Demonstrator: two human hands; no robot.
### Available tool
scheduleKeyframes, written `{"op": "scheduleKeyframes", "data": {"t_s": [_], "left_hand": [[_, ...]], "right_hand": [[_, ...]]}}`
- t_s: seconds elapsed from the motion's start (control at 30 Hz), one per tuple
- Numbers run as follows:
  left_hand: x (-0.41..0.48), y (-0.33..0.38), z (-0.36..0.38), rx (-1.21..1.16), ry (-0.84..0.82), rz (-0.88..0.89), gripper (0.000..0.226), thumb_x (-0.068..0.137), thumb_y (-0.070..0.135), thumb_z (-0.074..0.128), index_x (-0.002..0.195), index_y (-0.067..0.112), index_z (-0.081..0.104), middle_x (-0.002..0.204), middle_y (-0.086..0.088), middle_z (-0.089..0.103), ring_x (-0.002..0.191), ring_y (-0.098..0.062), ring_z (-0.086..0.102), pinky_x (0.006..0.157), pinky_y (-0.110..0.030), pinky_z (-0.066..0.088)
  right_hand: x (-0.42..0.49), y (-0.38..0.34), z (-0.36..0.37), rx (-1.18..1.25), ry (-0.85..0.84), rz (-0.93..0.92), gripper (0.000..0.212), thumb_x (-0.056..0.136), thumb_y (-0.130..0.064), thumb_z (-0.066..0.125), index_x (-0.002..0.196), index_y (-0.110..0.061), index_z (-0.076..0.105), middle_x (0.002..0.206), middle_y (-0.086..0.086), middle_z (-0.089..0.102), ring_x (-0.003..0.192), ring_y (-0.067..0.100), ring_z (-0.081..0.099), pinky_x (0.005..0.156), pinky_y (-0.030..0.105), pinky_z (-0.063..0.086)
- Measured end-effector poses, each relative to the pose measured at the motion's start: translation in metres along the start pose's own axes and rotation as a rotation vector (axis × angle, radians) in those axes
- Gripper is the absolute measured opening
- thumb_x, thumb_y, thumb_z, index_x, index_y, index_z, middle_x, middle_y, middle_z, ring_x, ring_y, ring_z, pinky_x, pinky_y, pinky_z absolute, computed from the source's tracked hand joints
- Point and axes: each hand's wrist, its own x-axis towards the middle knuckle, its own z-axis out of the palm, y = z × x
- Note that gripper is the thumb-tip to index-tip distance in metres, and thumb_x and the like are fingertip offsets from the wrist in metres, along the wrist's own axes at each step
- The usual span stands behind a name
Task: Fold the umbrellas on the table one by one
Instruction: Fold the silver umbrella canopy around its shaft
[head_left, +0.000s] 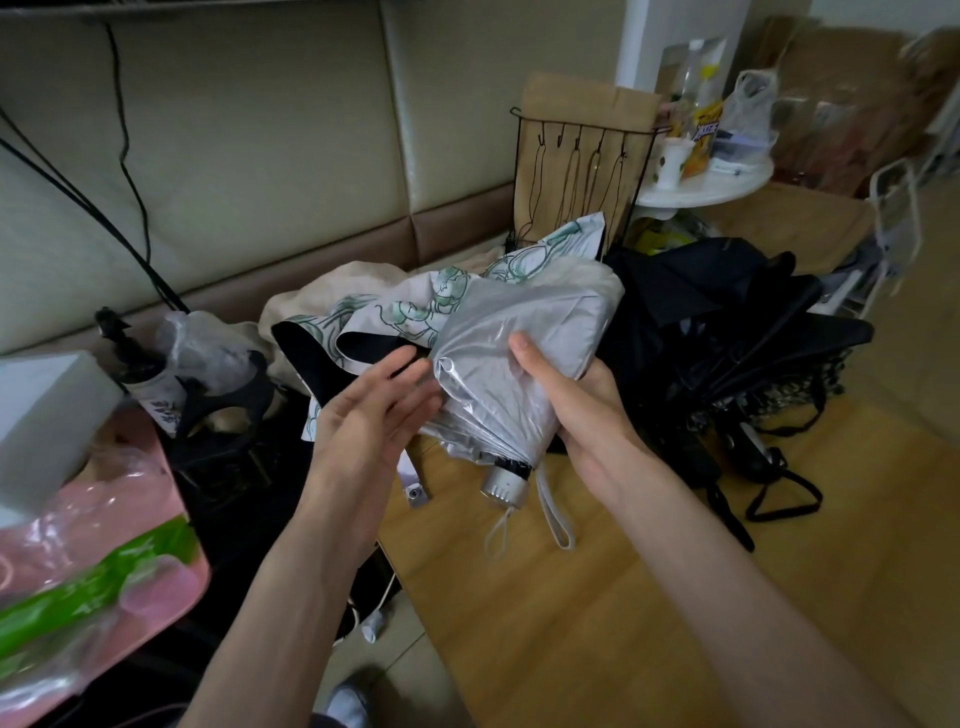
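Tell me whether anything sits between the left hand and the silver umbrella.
Nothing visible does. The open left hand is right beside the silver umbrella, no object between them. The right hand grips its canopy from the other side; the floral umbrella lies behind both.

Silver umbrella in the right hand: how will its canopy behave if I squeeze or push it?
Probably floppy: the canopy of the silver umbrella bunches in loose creased folds where the right hand grips it. Likely slippery too, as the fabric looks glossy. The wrist strap hangs limp below the handle, so it may swing or snag.
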Motion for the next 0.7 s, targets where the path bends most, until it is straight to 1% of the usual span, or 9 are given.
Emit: {"op": "scheduleKeyframes", "data": {"t_s": [0.07, 0.13, 0.17, 0.23, 0.3, 0.4, 0.47, 0.57, 0.7], "left_hand": [[0.0, 0.002, 0.001, 0.155, 0.031, 0.029, 0.034, 0.099, 0.039, 0.067, 0.108, 0.008, 0.076, 0.106, -0.008, 0.081, 0.098, -0.021, 0.078, 0.092, -0.033, 0.059], [0.001, 0.0, 0.0, 0.295, 0.036, 0.063, 0.04, 0.091, 0.047, 0.074, 0.089, 0.007, 0.076, 0.093, -0.008, 0.079, 0.083, -0.019, 0.076, 0.083, -0.028, 0.062], [0.002, -0.002, 0.0, 0.317, 0.03, 0.062, 0.037, 0.09, 0.044, 0.076, 0.085, 0.007, 0.076, 0.089, -0.009, 0.078, 0.079, -0.019, 0.075, 0.08, -0.026, 0.062], [0.003, -0.005, -0.003, 0.276, 0.018, 0.018, 0.03, 0.086, 0.034, 0.081, 0.092, 0.005, 0.08, 0.091, -0.011, 0.077, 0.081, -0.02, 0.073, 0.079, -0.024, 0.062], [0.006, -0.004, -0.007, 0.205, 0.009, -0.041, 0.034, 0.079, 0.027, 0.083, 0.105, 0.005, 0.081, 0.102, -0.013, 0.079, 0.088, -0.02, 0.074, 0.081, -0.023, 0.061], [0.008, 0.0, -0.009, 0.104, -0.019, -0.119, 0.04, 0.075, 0.019, 0.084, 0.112, 0.005, 0.079, 0.11, -0.012, 0.08, 0.093, -0.019, 0.078, 0.084, -0.023, 0.062], [0.01, 0.0, -0.009, 0.065, -0.011, -0.138, 0.035, 0.075, 0.016, 0.083, 0.109, 0.006, 0.08, 0.106, -0.011, 0.081, 0.091, -0.019, 0.079, 0.081, -0.023, 0.062], [0.013, -0.002, -0.008, 0.1, 0.02, -0.114, 0.01, 0.088, 0.015, 0.078, 0.094, 0.008, 0.082, 0.088, -0.006, 0.078, 0.079, -0.015, 0.074, 0.074, -0.022, 0.061], [0.012, -0.004, -0.004, 0.245, 0.006, -0.011, 0.02, 0.101, 0.025, 0.069, 0.09, 0.011, 0.078, 0.077, 0.0, 0.071, 0.066, -0.009, 0.063, 0.067, -0.021, 0.057]], "right_hand": [[0.0, 0.002, -0.001, -0.022, -0.013, -0.015, 0.05, 0.086, -0.035, 0.086, 0.13, -0.019, 0.07, 0.119, -0.003, 0.079, 0.114, 0.013, 0.074, 0.108, 0.041, 0.054], [0.0, 0.004, -0.002, -0.048, -0.028, -0.031, 0.052, 0.086, -0.034, 0.087, 0.132, -0.019, 0.068, 0.119, -0.003, 0.079, 0.114, 0.012, 0.074, 0.106, 0.039, 0.055], [-0.001, 0.005, -0.003, -0.06, -0.037, -0.037, 0.054, 0.086, -0.035, 0.087, 0.133, -0.019, 0.067, 0.12, -0.004, 0.079, 0.114, 0.012, 0.074, 0.105, 0.037, 0.056], [-0.001, 0.007, -0.003, -0.087, -0.05, -0.041, 0.061, 0.083, -0.039, 0.089, 0.136, -0.022, 0.064, 0.121, -0.006, 0.078, 0.115, 0.01, 0.073, 0.104, 0.035, 0.055], [0.0, 0.009, -0.003, -0.103, -0.053, -0.036, 0.067, 0.08, -0.043, 0.091, 0.137, -0.023, 0.062, 0.122, -0.006, 0.077, 0.115, 0.01, 0.073, 0.105, 0.037, 0.054], [0.002, 0.01, -0.003, -0.111, -0.048, -0.024, 0.071, 0.077, -0.048, 0.092, 0.136, -0.024, 0.061, 0.122, -0.007, 0.077, 0.115, 0.01, 0.073, 0.104, 0.038, 0.055], [0.001, 0.009, -0.003, -0.104, -0.053, -0.017, 0.067, 0.079, -0.045, 0.091, 0.136, -0.024, 0.062, 0.121, -0.007, 0.078, 0.113, 0.009, 0.074, 0.101, 0.035, 0.057], [-0.001, 0.008, -0.001, -0.09, -0.054, -0.014, 0.066, 0.08, -0.044, 0.09, 0.136, -0.025, 0.061, 0.119, -0.009, 0.078, 0.11, 0.007, 0.074, 0.095, 0.032, 0.059], [0.0, 0.01, 0.002, -0.094, -0.044, -0.009, 0.071, 0.078, -0.045, 0.092, 0.138, -0.025, 0.06, 0.121, -0.009, 0.077, 0.111, 0.008, 0.074, 0.1, 0.037, 0.058]]}}
